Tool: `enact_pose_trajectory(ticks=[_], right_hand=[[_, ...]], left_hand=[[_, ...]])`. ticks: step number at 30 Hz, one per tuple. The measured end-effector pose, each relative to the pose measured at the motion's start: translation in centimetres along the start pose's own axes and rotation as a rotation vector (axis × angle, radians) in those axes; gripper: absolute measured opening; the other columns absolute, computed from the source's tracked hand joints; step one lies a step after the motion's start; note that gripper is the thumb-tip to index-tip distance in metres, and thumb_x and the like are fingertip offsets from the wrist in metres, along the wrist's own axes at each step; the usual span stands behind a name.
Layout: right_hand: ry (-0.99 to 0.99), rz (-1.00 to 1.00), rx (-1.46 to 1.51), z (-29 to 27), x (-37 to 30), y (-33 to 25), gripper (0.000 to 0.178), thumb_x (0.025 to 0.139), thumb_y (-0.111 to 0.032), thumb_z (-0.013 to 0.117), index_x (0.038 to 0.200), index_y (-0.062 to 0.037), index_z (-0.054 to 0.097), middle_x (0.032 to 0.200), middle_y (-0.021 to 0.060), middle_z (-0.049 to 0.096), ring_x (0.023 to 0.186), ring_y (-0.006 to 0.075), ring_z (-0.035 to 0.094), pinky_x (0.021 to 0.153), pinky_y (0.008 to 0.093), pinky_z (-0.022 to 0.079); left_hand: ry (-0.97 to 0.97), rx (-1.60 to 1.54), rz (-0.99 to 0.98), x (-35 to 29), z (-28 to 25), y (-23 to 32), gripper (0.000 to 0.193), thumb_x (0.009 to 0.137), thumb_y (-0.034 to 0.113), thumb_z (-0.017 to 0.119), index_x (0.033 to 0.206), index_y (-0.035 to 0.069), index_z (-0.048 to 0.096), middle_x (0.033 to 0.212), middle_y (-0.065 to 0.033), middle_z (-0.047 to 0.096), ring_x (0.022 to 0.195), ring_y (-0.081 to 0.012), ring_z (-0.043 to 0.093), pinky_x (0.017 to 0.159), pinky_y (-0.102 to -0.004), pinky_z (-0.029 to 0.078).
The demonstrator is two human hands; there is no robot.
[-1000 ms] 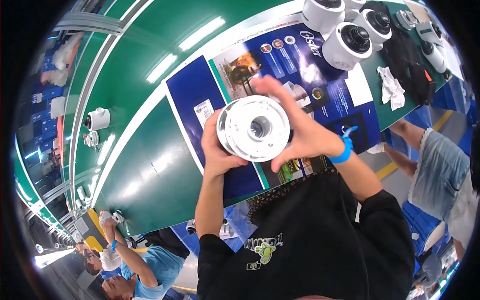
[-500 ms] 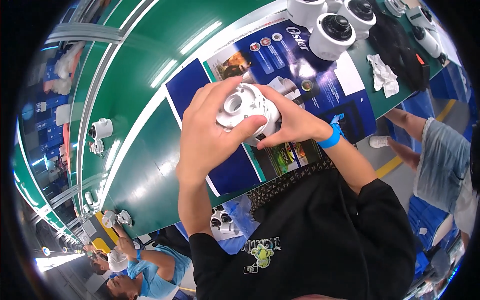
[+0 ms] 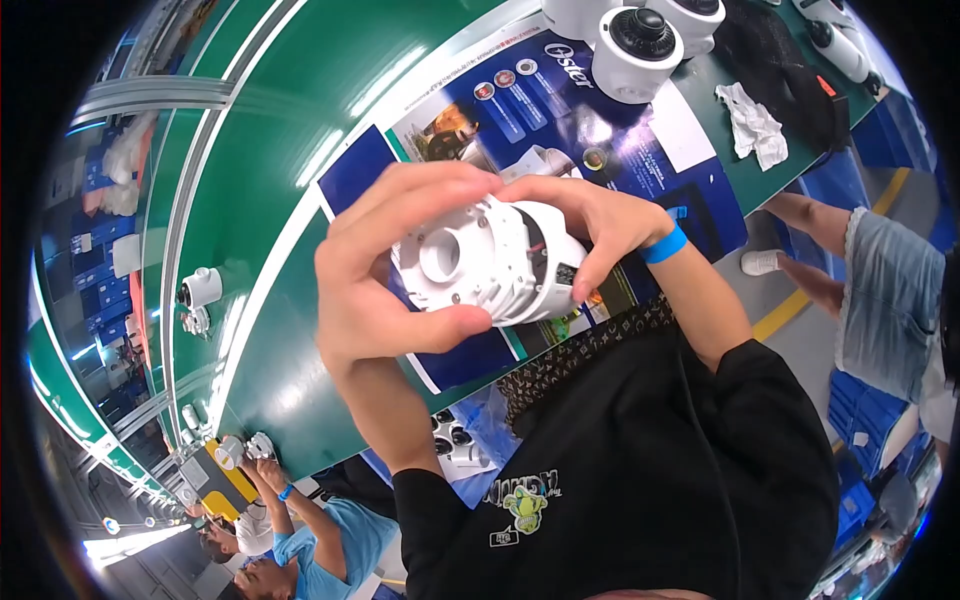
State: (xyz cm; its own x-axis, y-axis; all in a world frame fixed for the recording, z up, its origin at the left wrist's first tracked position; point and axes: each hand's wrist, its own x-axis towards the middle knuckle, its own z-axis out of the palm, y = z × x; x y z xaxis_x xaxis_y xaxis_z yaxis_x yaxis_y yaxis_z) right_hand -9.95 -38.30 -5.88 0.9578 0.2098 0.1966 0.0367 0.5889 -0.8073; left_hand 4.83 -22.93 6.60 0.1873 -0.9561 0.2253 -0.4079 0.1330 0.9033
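Over the bench I hold a white camera housing [image 3: 552, 235] with a round base [image 3: 441, 257] that has a hole in its middle and small screws. My left hand [image 3: 362, 275] is curled round the base, thumb below and fingers over the top. On the other side, my right hand [image 3: 610, 225] grips the rounded housing between thumb and fingers. A gap between base and housing shows a dark inside with something thin and red in it. The base faces left, and the housing's far side is hidden by my right hand.
Beneath my hands lies a flattened blue printed carton [image 3: 520, 95] on the green bench [image 3: 290, 390]. White dome cameras [image 3: 637, 75] stand at the far right, near a crumpled white tissue [image 3: 752, 128] and black cloth [image 3: 785, 85]. A co-worker in blue [image 3: 345, 535] sits at lower left.
The camera parts have moved left and tilted, with the base turned further to the left. A gap between base and housing now shows. Both hands still hold on.
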Motion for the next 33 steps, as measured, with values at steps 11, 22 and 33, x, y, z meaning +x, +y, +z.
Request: enact_pose_trajectory(ticks=[11,22,33], right_hand=[[0.062,-0.006,0.057,0.4,-0.1,1.4,0.088,0.059,-0.003,0.084,0.135,-0.0053,0.04,0.125,0.0074,0.053,0.115,0.0156,0.051,0.097,0.0307,0.043],[0.097,-0.153,-0.293,1.0,0.3,1.3,0.082,0.058,-0.006,0.084,0.131,-0.0045,0.046,0.123,0.0062,0.05,0.113,0.0168,0.05,0.096,0.0302,0.043],[0.02,-0.202,-0.329,0.6,0.1,1.7,0.08,0.056,-0.011,0.085,0.127,-0.0045,0.051,0.128,0.0088,0.049,0.121,0.021,0.047,0.102,0.0337,0.039]], left_hand=[[0.106,0.11,0.126,-2.5,3.1,-2.0,0.048,0.066,0.02,0.062,0.106,-0.005,0.061,0.108,-0.021,0.061,0.094,-0.0318,0.059,0.083,-0.037,0.046],[0.431,0.455,0.18,-3.8,5.2,-1.1,0.035,0.065,0.015,0.068,0.097,0.002,0.065,0.1,-0.014,0.062,0.085,-0.0313,0.059,0.073,-0.0366,0.048],[0.191,0.67,0.173,-3.9,6.0,0.8,0.041,0.057,0.01,0.074,0.097,0.01,0.066,0.102,-0.0074,0.06,0.087,-0.029,0.06,0.07,-0.0386,0.047]])
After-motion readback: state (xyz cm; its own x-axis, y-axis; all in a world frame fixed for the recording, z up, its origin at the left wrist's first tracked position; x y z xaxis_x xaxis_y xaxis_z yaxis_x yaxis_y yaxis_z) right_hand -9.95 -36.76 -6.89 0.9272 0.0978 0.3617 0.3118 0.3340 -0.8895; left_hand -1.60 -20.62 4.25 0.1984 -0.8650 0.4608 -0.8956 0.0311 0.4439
